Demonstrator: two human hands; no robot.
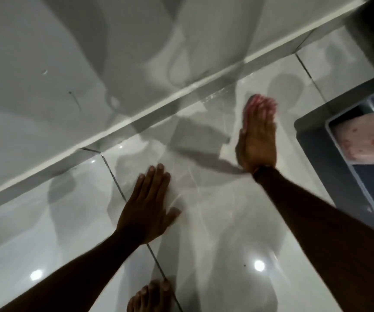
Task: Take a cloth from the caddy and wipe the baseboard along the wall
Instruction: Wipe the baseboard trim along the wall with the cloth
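Floor tiles (204,221) before the baseboard (150,115): bare, passage unobstructed along the wall. Right side: closed off by the caddy (330,176), a cloth (366,140) laid in it. Left hand (145,212) pressed flat mid-floor; right hand (256,140) stretched flat near the baseboard.

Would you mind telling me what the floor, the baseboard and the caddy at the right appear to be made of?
Floor: glazed ceramic or porcelain tile, glossy; it mirrors lamps and shadows, and dark grout lines cross it.
Baseboard: apparently a grey strip of tile with a pale top edge; motion blur leaves it uncertain.
Caddy: probably moulded plastic, matte dark grey outside with a lighter rim and rounded corners; a pinkish cloth lies inside.
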